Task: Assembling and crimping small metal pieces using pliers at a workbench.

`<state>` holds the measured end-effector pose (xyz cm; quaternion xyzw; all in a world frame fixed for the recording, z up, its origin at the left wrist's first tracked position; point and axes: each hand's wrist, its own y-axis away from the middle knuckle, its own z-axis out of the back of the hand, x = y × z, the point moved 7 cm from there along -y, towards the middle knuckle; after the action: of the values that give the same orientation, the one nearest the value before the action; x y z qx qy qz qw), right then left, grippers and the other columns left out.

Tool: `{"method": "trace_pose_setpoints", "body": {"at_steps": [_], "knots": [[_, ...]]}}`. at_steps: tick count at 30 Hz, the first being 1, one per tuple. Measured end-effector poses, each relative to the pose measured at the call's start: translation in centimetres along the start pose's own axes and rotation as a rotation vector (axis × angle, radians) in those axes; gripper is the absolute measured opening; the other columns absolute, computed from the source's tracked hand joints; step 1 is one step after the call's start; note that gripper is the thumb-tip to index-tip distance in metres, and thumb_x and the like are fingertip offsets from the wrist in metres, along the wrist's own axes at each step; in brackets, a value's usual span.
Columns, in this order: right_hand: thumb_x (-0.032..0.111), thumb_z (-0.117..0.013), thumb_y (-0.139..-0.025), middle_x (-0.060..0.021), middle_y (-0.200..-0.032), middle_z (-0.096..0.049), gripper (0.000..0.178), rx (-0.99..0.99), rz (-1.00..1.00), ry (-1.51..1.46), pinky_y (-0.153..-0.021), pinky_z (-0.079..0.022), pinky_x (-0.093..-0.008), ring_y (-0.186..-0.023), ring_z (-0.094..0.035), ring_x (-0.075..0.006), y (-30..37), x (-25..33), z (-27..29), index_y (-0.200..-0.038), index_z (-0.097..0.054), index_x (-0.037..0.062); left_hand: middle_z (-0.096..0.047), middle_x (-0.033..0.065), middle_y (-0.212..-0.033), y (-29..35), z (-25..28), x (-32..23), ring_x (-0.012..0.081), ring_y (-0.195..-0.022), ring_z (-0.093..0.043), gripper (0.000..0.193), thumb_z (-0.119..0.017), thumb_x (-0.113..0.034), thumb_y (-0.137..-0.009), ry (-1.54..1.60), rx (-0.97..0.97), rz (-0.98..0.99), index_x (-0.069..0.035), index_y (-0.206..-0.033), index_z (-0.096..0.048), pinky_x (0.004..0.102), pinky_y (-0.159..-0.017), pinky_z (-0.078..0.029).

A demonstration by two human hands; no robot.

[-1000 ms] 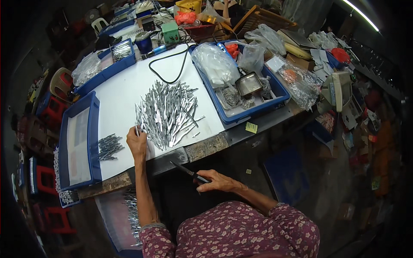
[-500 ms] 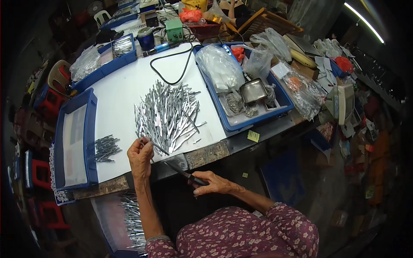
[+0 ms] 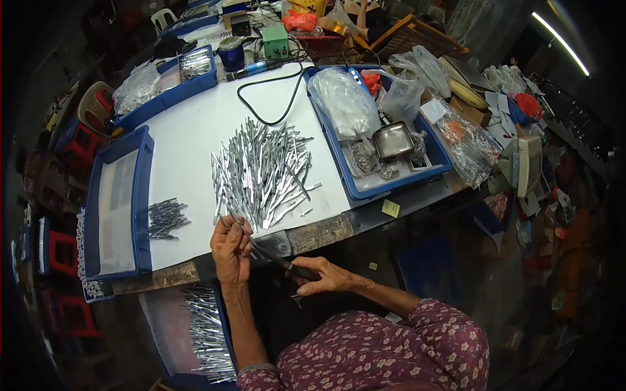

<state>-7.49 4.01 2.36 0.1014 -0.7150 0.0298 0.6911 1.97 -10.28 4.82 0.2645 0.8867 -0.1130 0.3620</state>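
Note:
My left hand (image 3: 231,253) is raised at the table's front edge, fingers pinched round a thin metal strip. My right hand (image 3: 326,276), to its right and lower, is closed on a slim, dark-handled tool (image 3: 282,262); its exact kind is unclear. The tool's narrow front end reaches the left fingers, where it overlaps the strip, so I cannot tell whether they touch. Just beyond my left hand, a large heap of slim silvery metal strips (image 3: 261,173) lies on the white table top (image 3: 189,140). A smaller, darker pile of strips (image 3: 167,218) is further left.
A shallow blue tray (image 3: 143,202) stands at the left edge. On the right, a blue bin (image 3: 372,193) holds plastic bags and a square metal dish (image 3: 393,139). A black cable (image 3: 261,122) loops behind the heap. Below the table, another tray holds more strips (image 3: 210,335).
My left hand has come right and slightly down, bringing the strip up to the tool's front end. The right hand keeps its grip on the tool. The whole view has shifted slightly.

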Motion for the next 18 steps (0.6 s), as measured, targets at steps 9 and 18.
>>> {"method": "trace_pose_setpoints", "body": {"at_steps": [9, 18], "knots": [[0.034, -0.07, -0.072, 0.0009, -0.078, -0.043, 0.048, -0.1, 0.059, 0.058, -0.061, -0.034, -0.0245, -0.071, -0.041, -0.0085, 2.1, 0.7, -1.2, -0.103, -0.052, 0.0019, -0.056, 0.0098, -0.081, 1.3, 1.1, 0.7, 0.0036, -0.049, -0.036, 0.008, -0.055, -0.007, -0.086, 0.024, -0.015, 0.063, -0.001, -0.091, -0.052, 0.0147, -0.042, -0.03], [0.026, -0.071, -0.072, -0.0039, -0.093, -0.049, 0.052, -0.256, 0.102, 0.15, -0.075, -0.039, -0.0265, -0.086, -0.047, -0.0119, 2.8, 1.3, -1.2, -0.111, -0.049, -0.0011, -0.055, 0.0088, -0.082, 3.5, 0.5, 0.7, 0.002, -0.047, -0.035, 0.008, -0.056, -0.01, -0.086, -0.01, 0.071, 0.053, -0.004, -0.086, -0.051, 0.0155, -0.042, -0.026]]}}
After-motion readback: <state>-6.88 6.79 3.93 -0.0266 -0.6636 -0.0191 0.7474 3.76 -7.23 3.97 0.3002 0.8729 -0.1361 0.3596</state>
